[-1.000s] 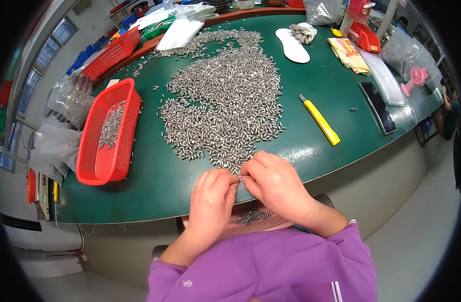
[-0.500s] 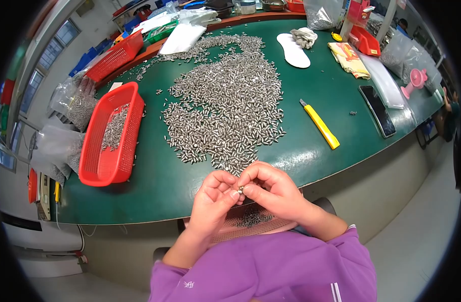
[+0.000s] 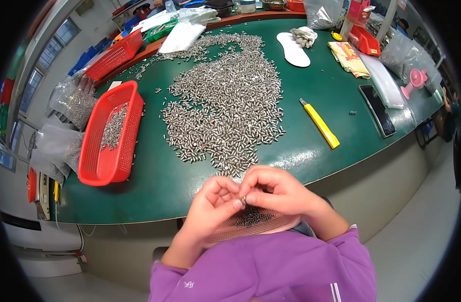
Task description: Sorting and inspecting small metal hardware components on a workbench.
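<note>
Both my hands meet just past the table's near edge, above a pinkish mesh basket (image 3: 225, 232) at my lap. Between the fingertips is a small metal pin (image 3: 243, 200), silvery and mostly covered. My right hand (image 3: 277, 192) pinches it with thumb and forefinger. On its other side, the thumb and fingers of my left hand (image 3: 209, 205) close in on the same piece. Dark little metal pins (image 3: 252, 216) lie in the basket below. A broad pile of short silvery metal pins (image 3: 230, 95) spreads over the green table, its near tip reaching my fingers.
Left of the pile stands a red plastic basket (image 3: 97, 166) partly filled with pins. To the right lie a yellow utility knife (image 3: 320, 124), a phone (image 3: 376, 111) and a white insole (image 3: 292, 52). Bags of metal parts (image 3: 57, 143) stand beyond the table's left side.
My hands have come slightly down toward me, with the small pin still between the fingertips. More of the pins in the lap basket show now.
</note>
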`<state>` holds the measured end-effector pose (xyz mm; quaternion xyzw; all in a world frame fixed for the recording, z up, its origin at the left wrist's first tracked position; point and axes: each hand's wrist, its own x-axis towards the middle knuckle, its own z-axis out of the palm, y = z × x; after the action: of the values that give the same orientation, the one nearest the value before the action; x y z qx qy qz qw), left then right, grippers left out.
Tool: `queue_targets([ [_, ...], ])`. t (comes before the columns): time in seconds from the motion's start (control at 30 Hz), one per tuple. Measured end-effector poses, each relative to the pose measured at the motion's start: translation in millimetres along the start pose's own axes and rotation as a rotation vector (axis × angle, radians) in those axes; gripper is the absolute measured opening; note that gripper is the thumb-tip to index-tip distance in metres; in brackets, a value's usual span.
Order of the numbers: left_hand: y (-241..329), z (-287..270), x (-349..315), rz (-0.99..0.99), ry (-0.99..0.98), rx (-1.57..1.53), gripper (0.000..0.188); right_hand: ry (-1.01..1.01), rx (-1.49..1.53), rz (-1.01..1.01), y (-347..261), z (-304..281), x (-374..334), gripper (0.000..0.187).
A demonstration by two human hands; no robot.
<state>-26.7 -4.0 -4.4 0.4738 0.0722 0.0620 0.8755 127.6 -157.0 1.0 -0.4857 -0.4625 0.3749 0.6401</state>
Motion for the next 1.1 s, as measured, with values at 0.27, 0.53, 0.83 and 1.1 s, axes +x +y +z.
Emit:
queue_targets([
  [0.27, 19, 3, 0, 0.335, 0.257, 1.203, 0.016, 0.066, -0.630, -0.009, -19, -8, -4, 0.010],
  [0.53, -2, 4, 27, 0.461, 0.347, 1.408, 0.013, 0.320, -0.970, -0.139, 5, 15, 10, 0.011],
  [0.83, -2, 8, 21, 0.440, 0.358, 1.435, 0.013, 0.227, -1.029, -0.143, 5, 10, 10, 0.014],
  [1.1, -6, 9, 19, 0.438, 0.382, 1.413, 0.012, 0.346, -0.974, -0.127, 3, 20, 3, 0.011],
])
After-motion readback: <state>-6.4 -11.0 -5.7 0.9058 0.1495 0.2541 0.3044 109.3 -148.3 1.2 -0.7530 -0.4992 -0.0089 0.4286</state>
